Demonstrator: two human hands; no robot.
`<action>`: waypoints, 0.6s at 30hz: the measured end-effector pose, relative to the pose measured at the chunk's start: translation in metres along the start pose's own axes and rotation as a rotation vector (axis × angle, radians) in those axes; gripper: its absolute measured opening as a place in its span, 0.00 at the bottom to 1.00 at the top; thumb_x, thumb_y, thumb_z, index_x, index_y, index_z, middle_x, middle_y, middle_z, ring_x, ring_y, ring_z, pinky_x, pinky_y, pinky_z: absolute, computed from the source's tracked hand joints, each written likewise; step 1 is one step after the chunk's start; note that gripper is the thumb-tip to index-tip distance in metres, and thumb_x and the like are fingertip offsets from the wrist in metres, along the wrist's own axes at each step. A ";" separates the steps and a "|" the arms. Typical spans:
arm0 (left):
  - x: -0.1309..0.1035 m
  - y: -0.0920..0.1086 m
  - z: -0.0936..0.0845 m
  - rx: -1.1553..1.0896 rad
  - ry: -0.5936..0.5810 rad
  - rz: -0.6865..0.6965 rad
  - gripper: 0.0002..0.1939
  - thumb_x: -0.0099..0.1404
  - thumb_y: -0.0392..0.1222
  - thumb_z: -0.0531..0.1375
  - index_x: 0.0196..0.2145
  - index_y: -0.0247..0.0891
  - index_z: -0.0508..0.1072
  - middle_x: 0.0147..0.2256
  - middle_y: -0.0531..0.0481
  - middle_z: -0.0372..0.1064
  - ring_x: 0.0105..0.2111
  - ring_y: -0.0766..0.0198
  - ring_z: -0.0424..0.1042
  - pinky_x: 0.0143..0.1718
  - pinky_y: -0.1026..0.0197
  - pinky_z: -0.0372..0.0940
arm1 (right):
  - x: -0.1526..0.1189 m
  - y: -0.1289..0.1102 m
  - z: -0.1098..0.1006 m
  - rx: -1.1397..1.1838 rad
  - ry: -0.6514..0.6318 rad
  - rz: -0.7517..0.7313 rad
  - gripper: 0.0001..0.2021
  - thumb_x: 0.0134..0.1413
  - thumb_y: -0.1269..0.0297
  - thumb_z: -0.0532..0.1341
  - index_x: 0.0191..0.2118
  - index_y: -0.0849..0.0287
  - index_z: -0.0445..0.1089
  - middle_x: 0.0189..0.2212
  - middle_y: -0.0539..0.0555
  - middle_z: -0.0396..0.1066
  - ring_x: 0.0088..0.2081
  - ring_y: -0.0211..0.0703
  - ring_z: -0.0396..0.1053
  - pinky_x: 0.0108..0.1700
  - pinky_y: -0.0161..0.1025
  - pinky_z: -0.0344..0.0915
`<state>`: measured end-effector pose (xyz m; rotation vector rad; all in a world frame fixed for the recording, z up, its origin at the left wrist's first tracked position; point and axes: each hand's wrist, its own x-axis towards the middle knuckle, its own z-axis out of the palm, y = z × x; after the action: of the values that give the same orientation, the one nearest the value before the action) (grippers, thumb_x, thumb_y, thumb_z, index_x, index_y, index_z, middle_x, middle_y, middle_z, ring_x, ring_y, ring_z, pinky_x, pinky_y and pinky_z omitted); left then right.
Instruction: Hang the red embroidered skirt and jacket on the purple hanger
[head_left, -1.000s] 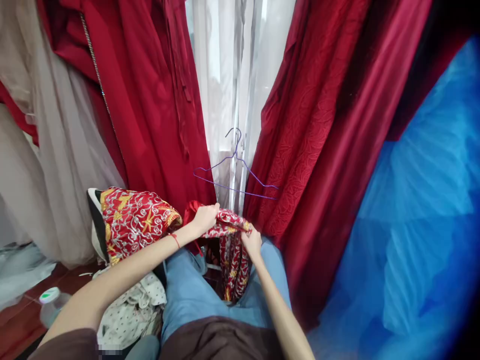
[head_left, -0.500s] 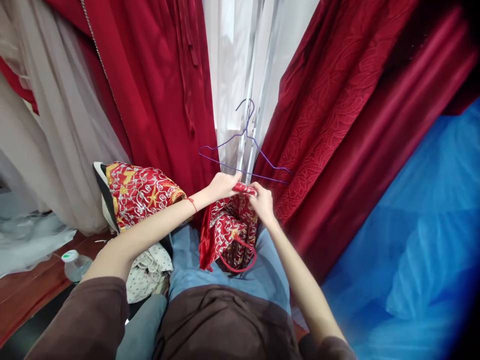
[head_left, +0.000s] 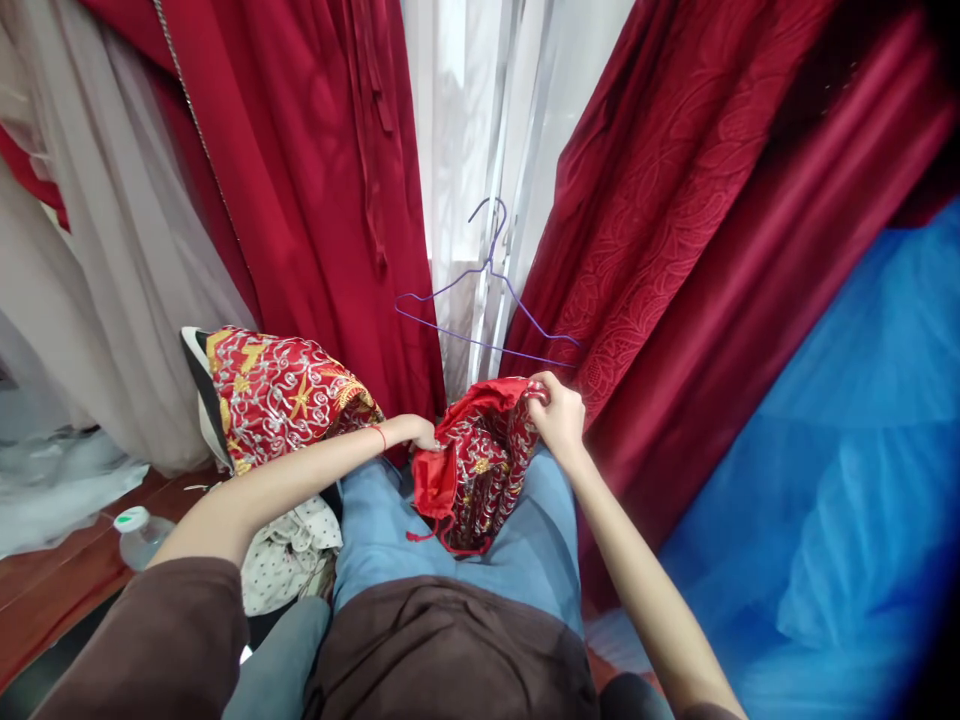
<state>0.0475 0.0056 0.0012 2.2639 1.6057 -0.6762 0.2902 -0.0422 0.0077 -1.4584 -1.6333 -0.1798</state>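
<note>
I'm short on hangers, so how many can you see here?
1. The purple hanger is in front of the pale poles, beyond the left hand and right hand, which hold the patterned cloth. Others may be hidden behind the hanging fabric.

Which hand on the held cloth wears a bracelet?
The left hand: a red bracelet rings its wrist. The right hand, also on the held cloth, shows none.

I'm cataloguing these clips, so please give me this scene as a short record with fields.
Left hand: holds one side of the embroidered red cloth, fingers partly hidden
Right hand: grips its other side
Red cord: loops at the cloth's near edge
Hanger: purple wire, beyond the hands
Left side: second embroidered piece, capped bottle
Right side: blue fabric
</note>
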 end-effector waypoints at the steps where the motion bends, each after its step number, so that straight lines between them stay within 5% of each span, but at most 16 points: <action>1: -0.001 -0.003 -0.011 0.027 0.063 -0.033 0.20 0.64 0.53 0.61 0.39 0.31 0.81 0.34 0.39 0.79 0.35 0.53 0.76 0.35 0.60 0.68 | -0.003 0.002 -0.001 -0.081 0.013 -0.040 0.15 0.55 0.67 0.54 0.46 0.57 0.74 0.31 0.55 0.77 0.31 0.45 0.72 0.31 0.36 0.59; 5: -0.017 -0.028 -0.083 0.130 0.409 -0.122 0.20 0.68 0.43 0.55 0.53 0.32 0.76 0.50 0.31 0.74 0.50 0.44 0.74 0.46 0.53 0.67 | 0.000 0.007 -0.002 -0.405 0.123 -0.332 0.26 0.60 0.74 0.50 0.63 0.62 0.63 0.55 0.69 0.71 0.49 0.54 0.72 0.40 0.43 0.68; 8: -0.026 -0.040 -0.116 0.284 0.649 -0.008 0.19 0.69 0.42 0.54 0.52 0.34 0.77 0.51 0.33 0.73 0.54 0.45 0.72 0.52 0.50 0.64 | 0.009 0.007 0.000 -0.548 0.089 -0.657 0.26 0.63 0.76 0.49 0.65 0.57 0.62 0.64 0.67 0.63 0.61 0.59 0.62 0.54 0.54 0.64; 13: -0.008 -0.050 -0.109 0.563 0.974 0.354 0.13 0.64 0.34 0.58 0.43 0.33 0.81 0.63 0.32 0.62 0.65 0.44 0.58 0.59 0.47 0.58 | 0.021 0.020 -0.005 -0.615 0.018 -0.730 0.21 0.65 0.77 0.46 0.58 0.67 0.67 0.48 0.69 0.75 0.53 0.57 0.67 0.53 0.52 0.60; 18: 0.021 -0.065 -0.111 0.466 0.886 0.443 0.11 0.61 0.38 0.61 0.41 0.38 0.81 0.63 0.39 0.62 0.68 0.44 0.50 0.66 0.41 0.46 | 0.029 0.037 -0.023 -0.450 -0.129 -0.770 0.16 0.69 0.70 0.48 0.54 0.67 0.68 0.36 0.61 0.78 0.37 0.48 0.71 0.53 0.48 0.56</action>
<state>0.0156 0.0979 0.0871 3.4192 1.1840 0.1379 0.3367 -0.0251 0.0246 -1.0810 -2.3002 -0.9496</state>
